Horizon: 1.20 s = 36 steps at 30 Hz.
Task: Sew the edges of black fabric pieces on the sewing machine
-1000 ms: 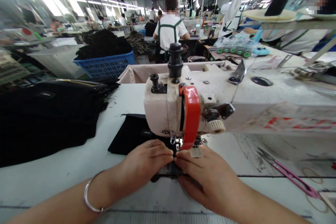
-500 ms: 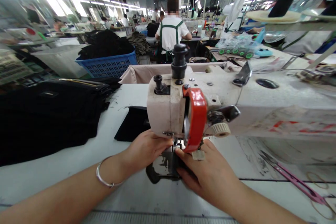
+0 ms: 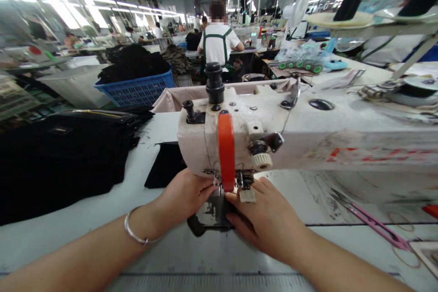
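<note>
Big white sewing table (image 3: pixel 102 210) first, stretching edge to edge under everything. On its left side sits a heap of black garments (image 3: pixel 61 155), piled up toward the far edge. Across the middle and off to the right runs the cream industrial sewing machine (image 3: pixel 273 141), its head facing us with a red-orange guard (image 3: pixel 226 150) down the front. Behind the table's far edge, a blue crate (image 3: pixel 137 87) loaded with dark cloth, and a person in a white shirt (image 3: pixel 218 43) seated with back turned. Down to the hands now: a black fabric piece (image 3: pixel 166 166) lies flat under the machine head, left of the needle. The left hand (image 3: pixel 183 196), silver bangle (image 3: pixel 135 232) at the wrist, has fingers together, pressed down at the presser foot. The right hand (image 3: pixel 270 221) mirrors it, fingers close, tips pinching at the needle plate. Pink thread snips (image 3: pixel 376 226) lie near the right edge.
</note>
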### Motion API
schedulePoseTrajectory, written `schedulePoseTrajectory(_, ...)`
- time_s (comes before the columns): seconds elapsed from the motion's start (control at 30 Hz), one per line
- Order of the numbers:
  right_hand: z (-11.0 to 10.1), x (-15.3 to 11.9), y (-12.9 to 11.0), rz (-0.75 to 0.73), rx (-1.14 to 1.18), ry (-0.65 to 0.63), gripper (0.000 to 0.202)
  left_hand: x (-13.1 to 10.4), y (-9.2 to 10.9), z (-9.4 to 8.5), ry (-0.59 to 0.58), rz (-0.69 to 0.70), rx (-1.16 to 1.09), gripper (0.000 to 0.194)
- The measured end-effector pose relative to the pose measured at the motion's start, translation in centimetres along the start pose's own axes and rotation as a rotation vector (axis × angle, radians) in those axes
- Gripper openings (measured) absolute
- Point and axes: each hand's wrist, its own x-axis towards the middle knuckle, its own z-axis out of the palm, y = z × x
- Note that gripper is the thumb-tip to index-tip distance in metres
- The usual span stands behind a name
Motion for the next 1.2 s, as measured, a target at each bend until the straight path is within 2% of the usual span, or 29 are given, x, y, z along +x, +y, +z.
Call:
schedulePoseTrajectory(0.13, 0.3, -0.2, 0.3, -0.048, -0.019, 0.037, 0.028, 0.0, 2.0, -2.2, -0.152, -0.031, 0.005, 0.016)
schedulePoseTrajectory(0.23, 0.5, -0.3, 0.5, -0.058, -0.037, 0.050, 0.029, -0.4, 2.5, -2.7, -0.249, 0.008, -0.036, 0.019)
schedulePoseTrajectory(0.4, 0.2, -0.5, 0.2, -0.097, -0.021, -0.043, 0.023, -2.6, 1.9, -0.8, -0.193, 0.017, 0.021, 0.026)
schedulePoseTrajectory(0.53, 0.2, -0.6, -0.3, -0.078, -0.041, -0.094, 0.026, -4.1, 0.9, 0.5, -0.216, 0.052, 0.047, 0.050)
schedulePoseTrajectory(0.6, 0.3, -0.6, -0.5, -0.080, -0.043, -0.094, 0.028, -4.1, 0.4, 0.5, -0.251, 0.081, 0.024, 0.056)
schedulePoseTrajectory(0.8, 0.4, -0.6, -0.5, -0.063, -0.048, -0.109, 0.030, -2.0, -0.6, -0.4, -0.287, 0.058, -0.032, 0.046)
schedulePoseTrajectory(0.87, 0.4, -0.7, -0.3, -0.052, -0.034, -0.117, 0.031, -2.0, -0.5, -1.0, -0.280, 0.040, -0.052, 0.045)
schedulePoseTrajectory(0.93, 0.2, -0.9, -0.2, -0.061, -0.003, -0.120, 0.033, -3.0, 0.3, -1.8, -0.248, -0.023, -0.053, 0.044)
schedulePoseTrajectory(1.03, -0.2, -1.0, -0.1, -0.137, 0.085, -0.132, 0.039, -6.3, 2.7, -2.9, -0.197, -0.159, 0.036, 0.049)
schedulePoseTrajectory(1.07, -0.5, -1.1, -0.1, -0.166, 0.117, -0.144, 0.041, -7.6, 3.6, -3.0, -0.194, -0.137, 0.080, 0.053)
schedulePoseTrajectory(1.13, -1.2, -1.1, -0.5, -0.203, 0.166, -0.179, 0.044, -10.0, 5.1, -2.8, -0.104, 0.058, 0.192, 0.051)
schedulePoseTrajectory(1.2, -2.0, -1.2, -1.1, -0.201, 0.189, -0.215, 0.037, -11.8, 6.0, -2.2, -0.043, 0.225, 0.292, 0.046)
